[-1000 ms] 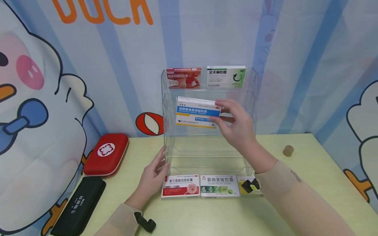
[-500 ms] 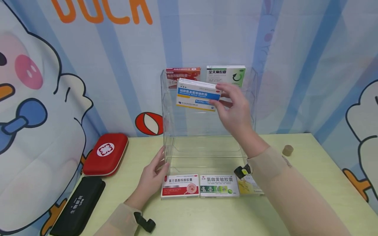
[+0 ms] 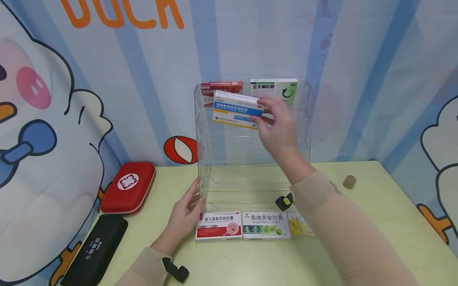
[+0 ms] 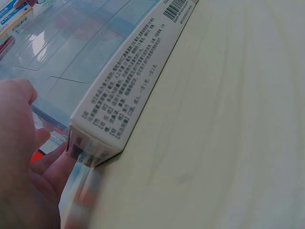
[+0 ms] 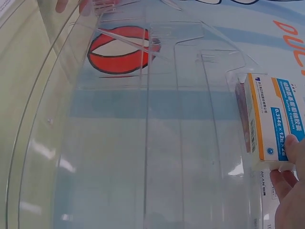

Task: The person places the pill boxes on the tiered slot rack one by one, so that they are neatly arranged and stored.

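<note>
In the head view my right hand pinches the right end of a white, blue and yellow medicine box, held tilted in front of the upper part of a clear tiered rack. Behind it on the top tier stand a red box, partly covered, and a white and green box. My left hand rests against the rack's lower left side, thumb toward the front. The right wrist view shows the held box close before the red one.
In front of the rack lie a red and white box, a white and green box and a yellow one. At left are a red case and a black case; a small brown cylinder stands at right.
My right hand has raised the blue and white box from mid-rack to just below and before the top tier, lately shifting slightly left. My left hand has stayed in place.
</note>
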{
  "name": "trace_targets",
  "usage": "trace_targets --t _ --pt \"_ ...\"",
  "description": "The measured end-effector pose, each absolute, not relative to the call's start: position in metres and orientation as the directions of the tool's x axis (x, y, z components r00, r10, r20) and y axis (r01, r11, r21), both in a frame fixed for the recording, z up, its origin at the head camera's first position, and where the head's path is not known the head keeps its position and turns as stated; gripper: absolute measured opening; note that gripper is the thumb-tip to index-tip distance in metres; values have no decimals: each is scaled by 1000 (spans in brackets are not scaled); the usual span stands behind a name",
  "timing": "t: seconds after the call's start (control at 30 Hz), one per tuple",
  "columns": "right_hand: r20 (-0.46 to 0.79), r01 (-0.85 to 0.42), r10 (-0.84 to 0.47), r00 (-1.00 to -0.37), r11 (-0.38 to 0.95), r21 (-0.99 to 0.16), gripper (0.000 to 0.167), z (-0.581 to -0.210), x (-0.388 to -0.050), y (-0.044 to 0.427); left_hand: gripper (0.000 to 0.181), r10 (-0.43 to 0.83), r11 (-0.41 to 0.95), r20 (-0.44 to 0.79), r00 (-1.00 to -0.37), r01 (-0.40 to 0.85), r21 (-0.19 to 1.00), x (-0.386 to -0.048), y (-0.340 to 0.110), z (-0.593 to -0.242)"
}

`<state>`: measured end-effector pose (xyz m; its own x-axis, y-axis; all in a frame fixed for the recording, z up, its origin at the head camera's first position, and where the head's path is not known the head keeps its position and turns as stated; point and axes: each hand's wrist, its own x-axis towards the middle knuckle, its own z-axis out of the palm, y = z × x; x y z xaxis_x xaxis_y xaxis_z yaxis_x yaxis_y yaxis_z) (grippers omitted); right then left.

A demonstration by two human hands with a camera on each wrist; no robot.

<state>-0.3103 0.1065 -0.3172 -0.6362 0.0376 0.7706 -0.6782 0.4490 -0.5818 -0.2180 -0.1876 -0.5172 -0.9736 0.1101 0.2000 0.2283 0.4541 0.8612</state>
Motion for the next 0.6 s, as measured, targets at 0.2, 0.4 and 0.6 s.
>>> trace_targets --t 0.2,0.4,0.6 --pt "756 -642 30 -654 507 -575 39 -321 -313 101 75 119 443 212 -970 243 863 -216 -186 -516" --pt "756 -623 -9 -655 573 -533 37 -323 -314 94 74 113 438 212 -971 240 866 -214 -187 -516" --pt "772 -643 -39 -634 582 -498 35 -323 -319 89 74 111 443 207 -972 235 865 -214 -187 -514"
